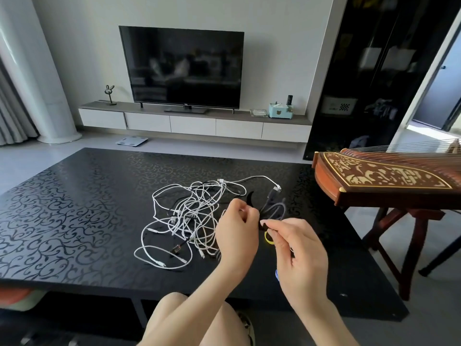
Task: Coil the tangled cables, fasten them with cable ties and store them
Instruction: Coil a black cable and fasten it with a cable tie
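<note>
A tangle of white cables [185, 216] lies spread on the black patterned table [74, 208]. To its right, a coiled dark grey cable [275, 208] is raised just above the table. My left hand [237, 233] pinches one end of a black cable tie [250, 198] that curls up beside the coil. My right hand [296, 250] pinches the coil and the tie's other end at its lower side. A yellow tie [268, 238] lies on the table between my hands. A blue tie [277, 274] peeks out under my right wrist.
A wooden zither [379, 181] on a stand juts over the table's right side. Beyond the table stand a TV [184, 68], a low white cabinet [194, 126] and a black glossy cupboard [374, 78]. My knees [194, 318] are below the table's front edge.
</note>
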